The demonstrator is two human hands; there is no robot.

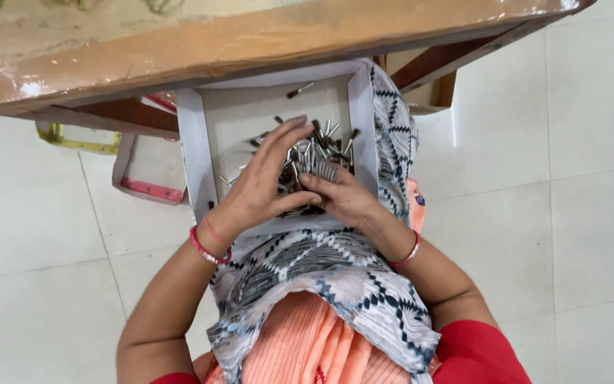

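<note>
Right hand (pixel 346 199) grasping upright bundle of pins (pixel 319 169), left hand (pixel 264 181) seemingly cupping it, white tray (pixel 197 142)

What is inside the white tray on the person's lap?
The white tray holds a pile of small metal pins. The left hand and right hand cover the pile's near part, hiding what lies beneath.

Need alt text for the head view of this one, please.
Seen from above, a seated person's left hand and right hand gather small metal pins piled in a shallow white cardboard tray on their lap, under a wooden table edge.
</note>
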